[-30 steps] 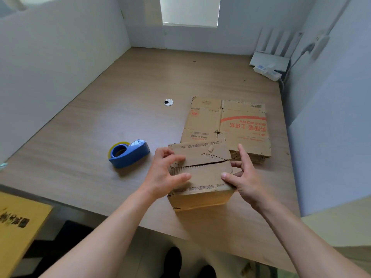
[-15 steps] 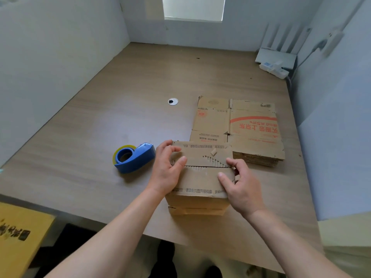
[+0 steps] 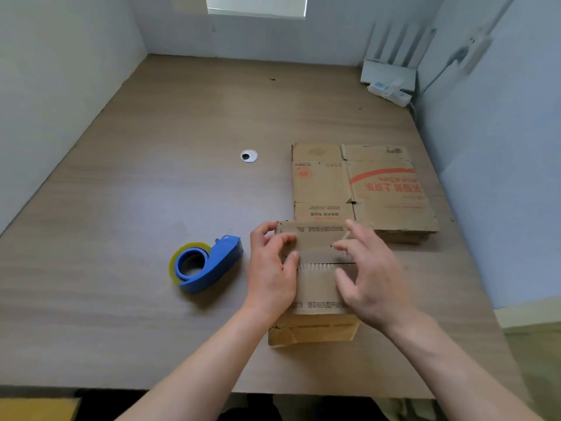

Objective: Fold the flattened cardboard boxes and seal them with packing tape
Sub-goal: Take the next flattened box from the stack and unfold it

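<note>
A small folded cardboard box (image 3: 315, 288) stands near the table's front edge, its two top flaps meeting at a seam. My left hand (image 3: 271, 268) grips the box's left side, curled fingers on the far flap and thumb at the seam. My right hand (image 3: 368, 275) is over the right half of the top with its fingers spread and loosely bent; it is blurred and holds nothing. A blue tape dispenser (image 3: 209, 267) with a yellowish roll lies on the table just left of the box. A stack of flattened cardboard boxes (image 3: 379, 189) lies right behind the box.
White partition walls enclose the wooden table (image 3: 151, 192) on the left, back and right. A round cable grommet (image 3: 249, 156) sits mid-table. A white power strip (image 3: 390, 89) lies in the far right corner. A yellow object (image 3: 36, 408) shows below the front left edge.
My right hand has come off the box's right edge and moved up over the top with fingers spread. My left hand stays on the left side. The flaps lie flatter.
</note>
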A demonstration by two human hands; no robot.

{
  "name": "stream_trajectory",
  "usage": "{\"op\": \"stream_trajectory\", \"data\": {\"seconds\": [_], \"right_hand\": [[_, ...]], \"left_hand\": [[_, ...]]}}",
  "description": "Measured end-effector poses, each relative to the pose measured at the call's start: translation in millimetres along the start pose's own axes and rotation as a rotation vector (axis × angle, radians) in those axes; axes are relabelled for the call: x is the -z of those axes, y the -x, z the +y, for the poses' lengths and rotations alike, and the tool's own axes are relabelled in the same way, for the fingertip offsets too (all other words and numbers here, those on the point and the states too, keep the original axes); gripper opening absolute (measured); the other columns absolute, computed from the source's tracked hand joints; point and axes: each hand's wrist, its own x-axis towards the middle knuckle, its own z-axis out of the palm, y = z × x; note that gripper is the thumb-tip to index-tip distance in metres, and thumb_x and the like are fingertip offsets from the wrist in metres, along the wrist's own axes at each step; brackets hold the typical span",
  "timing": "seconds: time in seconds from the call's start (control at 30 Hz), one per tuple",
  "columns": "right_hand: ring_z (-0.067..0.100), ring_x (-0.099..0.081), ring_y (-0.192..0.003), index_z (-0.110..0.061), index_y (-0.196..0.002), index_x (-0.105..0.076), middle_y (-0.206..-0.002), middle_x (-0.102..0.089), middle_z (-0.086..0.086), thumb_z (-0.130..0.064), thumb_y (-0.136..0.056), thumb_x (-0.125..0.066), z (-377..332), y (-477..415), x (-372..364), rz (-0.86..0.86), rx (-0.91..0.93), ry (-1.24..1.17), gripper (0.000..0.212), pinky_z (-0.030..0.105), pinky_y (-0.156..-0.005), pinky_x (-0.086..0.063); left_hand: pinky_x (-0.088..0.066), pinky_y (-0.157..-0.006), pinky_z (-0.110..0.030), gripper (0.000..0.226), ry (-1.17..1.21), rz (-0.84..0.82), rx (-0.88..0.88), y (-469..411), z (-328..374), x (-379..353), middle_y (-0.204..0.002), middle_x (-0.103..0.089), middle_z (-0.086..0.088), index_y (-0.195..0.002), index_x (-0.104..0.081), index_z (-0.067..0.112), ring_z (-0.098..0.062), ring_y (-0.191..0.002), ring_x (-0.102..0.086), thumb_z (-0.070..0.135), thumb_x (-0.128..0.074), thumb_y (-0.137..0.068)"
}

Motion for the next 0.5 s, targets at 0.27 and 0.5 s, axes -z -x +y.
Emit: {"op": "stream_trajectory", "data": {"seconds": [0.27,0.5], "right_hand": [[0.029,-0.056,-0.115,-0.013,-0.098,-0.078,-0.122,-0.065,0.009,-0.028,-0.083,-0.070,-7.9,0.0,-12.7,0.037,0.017,-0.012,0.022,0.046,-0.096,-0.048],[0.032,-0.052,-0.125,-0.020,-0.093,-0.077,-0.123,-0.064,0.004,-0.034,-0.077,-0.072,-9.2,-0.1,-22.4,0.083,-0.077,-0.011,0.022,0.057,-0.100,-0.040]], "left_hand": [[-0.048,-0.100,-0.039,0.016,0.116,0.039,0.013,-1.3,-9.6,22.7,-0.126,-0.040,0.014,-0.111,-0.061,0.024,0.005,-0.117,-0.044,0.029,-0.058,-0.097],[-0.038,-0.105,-0.025,0.073,0.032,-0.194,0.060,0.2,-23.9,45.5,-0.135,-0.039,0.029,-0.144,-0.037,0.038,0.006,-0.125,-0.038,0.070,-0.051,-0.080]]}}
